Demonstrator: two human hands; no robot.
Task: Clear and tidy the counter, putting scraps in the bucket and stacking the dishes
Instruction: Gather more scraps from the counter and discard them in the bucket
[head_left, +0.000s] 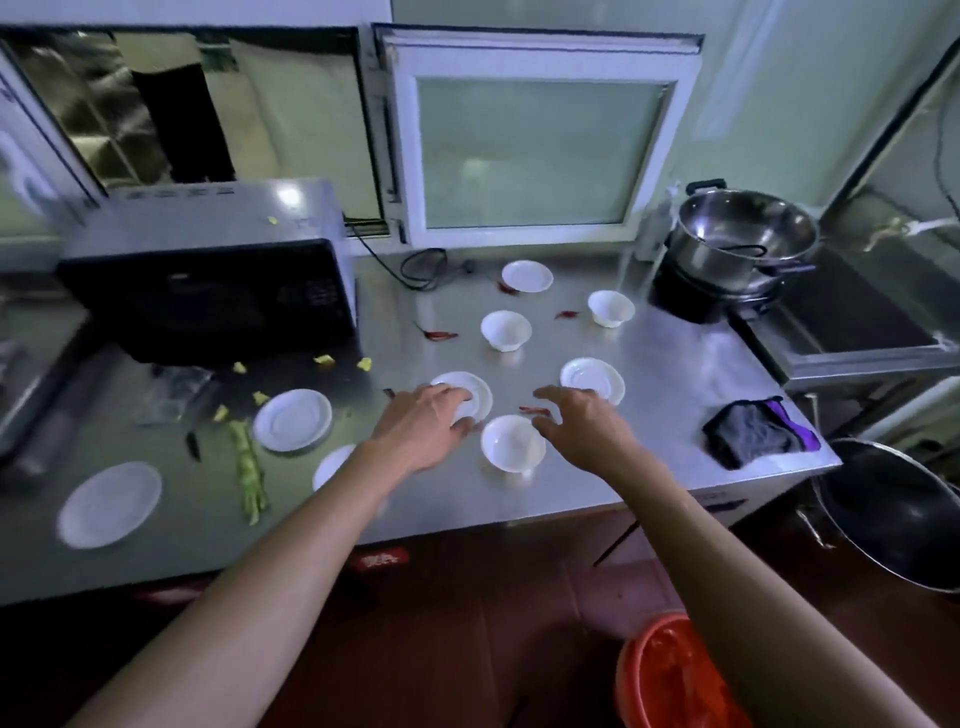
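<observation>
Resting left hand (426, 423) on saucer (475, 389); floor label (378, 560) writing unreadable.

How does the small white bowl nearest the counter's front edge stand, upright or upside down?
Upright. The small white bowl shows its open mouth and hollow inside to the camera, and it looks empty.

Nothing's reading clearly here. Red floor sticker (378, 560) at approx 6 o'clock below the counter edge (467, 519) is showing white characters, too blurred to make out. Microwave (208, 291) at 10 o'clock is showing control-panel marks, illegible too.
</observation>
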